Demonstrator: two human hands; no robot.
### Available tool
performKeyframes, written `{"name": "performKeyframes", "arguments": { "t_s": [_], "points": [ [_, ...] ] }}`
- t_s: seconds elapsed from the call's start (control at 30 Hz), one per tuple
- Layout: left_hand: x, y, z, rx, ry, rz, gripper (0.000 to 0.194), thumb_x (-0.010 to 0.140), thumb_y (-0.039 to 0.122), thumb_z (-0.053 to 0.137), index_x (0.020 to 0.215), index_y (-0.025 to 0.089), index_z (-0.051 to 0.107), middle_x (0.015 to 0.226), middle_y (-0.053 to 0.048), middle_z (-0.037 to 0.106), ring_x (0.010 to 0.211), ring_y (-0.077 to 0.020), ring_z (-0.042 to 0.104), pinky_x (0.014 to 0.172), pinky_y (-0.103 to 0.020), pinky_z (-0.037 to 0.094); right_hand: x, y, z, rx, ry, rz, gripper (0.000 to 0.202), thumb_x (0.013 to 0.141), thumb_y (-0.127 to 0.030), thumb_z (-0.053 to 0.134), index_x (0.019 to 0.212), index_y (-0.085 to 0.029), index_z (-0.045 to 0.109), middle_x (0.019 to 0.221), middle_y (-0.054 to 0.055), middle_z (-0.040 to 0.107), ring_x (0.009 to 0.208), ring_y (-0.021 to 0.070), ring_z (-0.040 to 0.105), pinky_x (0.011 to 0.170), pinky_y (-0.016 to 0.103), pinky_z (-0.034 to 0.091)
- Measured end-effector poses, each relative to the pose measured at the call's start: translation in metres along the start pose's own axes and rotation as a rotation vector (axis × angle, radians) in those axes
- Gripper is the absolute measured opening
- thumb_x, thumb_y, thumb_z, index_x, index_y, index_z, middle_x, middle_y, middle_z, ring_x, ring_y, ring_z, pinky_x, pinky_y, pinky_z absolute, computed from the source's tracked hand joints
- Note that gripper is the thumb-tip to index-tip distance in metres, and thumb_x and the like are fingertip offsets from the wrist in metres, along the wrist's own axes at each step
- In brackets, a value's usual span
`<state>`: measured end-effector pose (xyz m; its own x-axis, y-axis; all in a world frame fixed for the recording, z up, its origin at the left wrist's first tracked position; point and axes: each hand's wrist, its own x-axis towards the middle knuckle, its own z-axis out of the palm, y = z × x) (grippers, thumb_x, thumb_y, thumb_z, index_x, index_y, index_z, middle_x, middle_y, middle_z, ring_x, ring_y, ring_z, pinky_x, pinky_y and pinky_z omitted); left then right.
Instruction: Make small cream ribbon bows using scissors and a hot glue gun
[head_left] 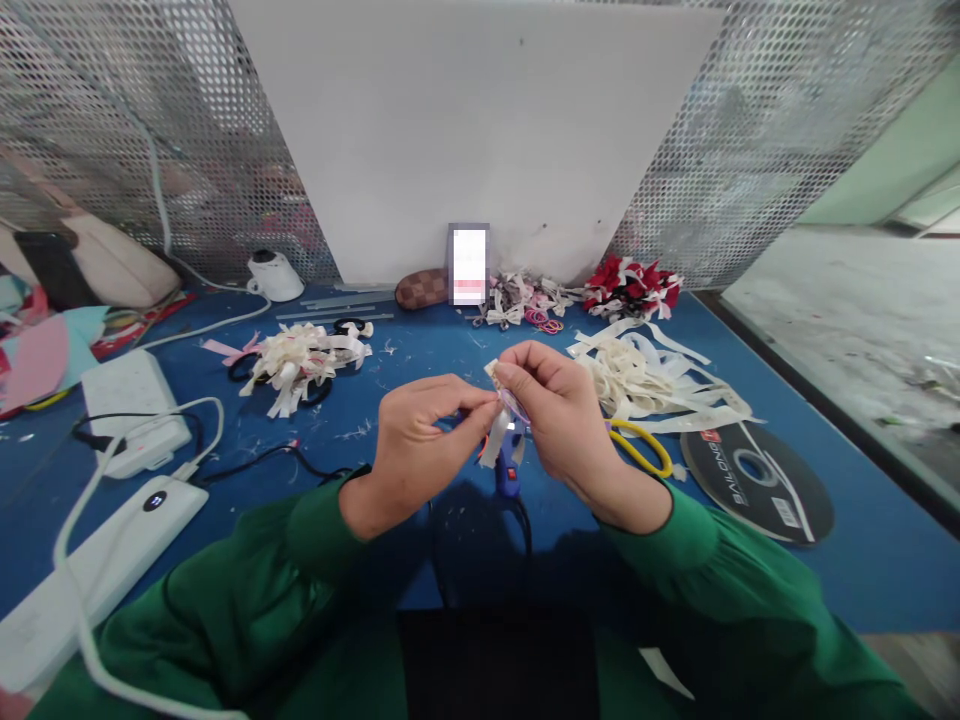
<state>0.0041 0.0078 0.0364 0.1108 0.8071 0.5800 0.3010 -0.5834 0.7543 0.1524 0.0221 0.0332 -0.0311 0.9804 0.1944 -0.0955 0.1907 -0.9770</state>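
Note:
My right hand point(553, 405) pinches a small cream ribbon piece point(493, 370) between thumb and fingers, near the middle of the view. Close against it, the thumb and index finger of my left hand point(431, 430) are pinched at the piece's lower edge; what they grip is too small to make out. A pale ribbon tail point(491, 445) and a thin purplish loop point(515, 405) hang below the fingertips. Behind and under the hands is a blue glue gun point(510, 470) with a red switch, partly hidden by them.
Cream ribbon strips point(637, 375), yellow-handled scissors point(641, 447) and a black spool point(757, 482) lie right. Finished-looking bows point(296, 360) sit left, near white power strips point(97, 580) and cables. A phone point(469, 265), grey bows point(525, 295) and red bows point(634, 287) stand at the back.

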Motion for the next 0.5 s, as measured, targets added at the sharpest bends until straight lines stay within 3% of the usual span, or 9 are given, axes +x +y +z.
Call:
{"name": "performKeyframes", "arguments": {
  "t_s": [0.2, 0.33, 0.5],
  "points": [
    [0.002, -0.009, 0.001, -0.271, 0.004, -0.423, 0.010, 0.082, 0.028, 0.078, 0.074, 0.022, 0.080, 0.065, 0.002, 0.074, 0.058, -0.0115, 0.065, 0.056, -0.022, 0.051, 0.007, -0.003, -0.005, 0.022, -0.044, 0.032, 0.023, 0.085, -0.038, 0.071, 0.076, -0.019, 0.062, 0.067, -0.004, 0.055, 0.060, 0.0097, 0.044, 0.056, 0.025, 0.035],
    [0.006, -0.012, 0.000, -0.401, 0.083, -0.480, 0.009, 0.079, 0.031, 0.082, 0.076, 0.022, 0.080, 0.071, 0.001, 0.076, 0.063, -0.0111, 0.065, 0.061, -0.022, 0.053, 0.008, -0.006, -0.009, 0.047, -0.082, 0.064, 0.024, 0.084, -0.041, 0.073, 0.082, -0.018, 0.067, 0.074, -0.001, 0.062, 0.068, 0.0117, 0.052, 0.063, 0.027, 0.040],
    [0.009, -0.011, -0.001, -0.492, 0.080, -0.528, 0.025, 0.083, 0.044, 0.077, 0.075, 0.020, 0.079, 0.074, -0.003, 0.075, 0.069, -0.0150, 0.066, 0.067, -0.027, 0.055, 0.007, -0.008, -0.011, 0.047, -0.076, 0.110, 0.021, 0.082, -0.037, 0.073, 0.077, -0.019, 0.064, 0.066, -0.002, 0.060, 0.060, 0.0109, 0.047, 0.056, 0.027, 0.035]
  ]
}}
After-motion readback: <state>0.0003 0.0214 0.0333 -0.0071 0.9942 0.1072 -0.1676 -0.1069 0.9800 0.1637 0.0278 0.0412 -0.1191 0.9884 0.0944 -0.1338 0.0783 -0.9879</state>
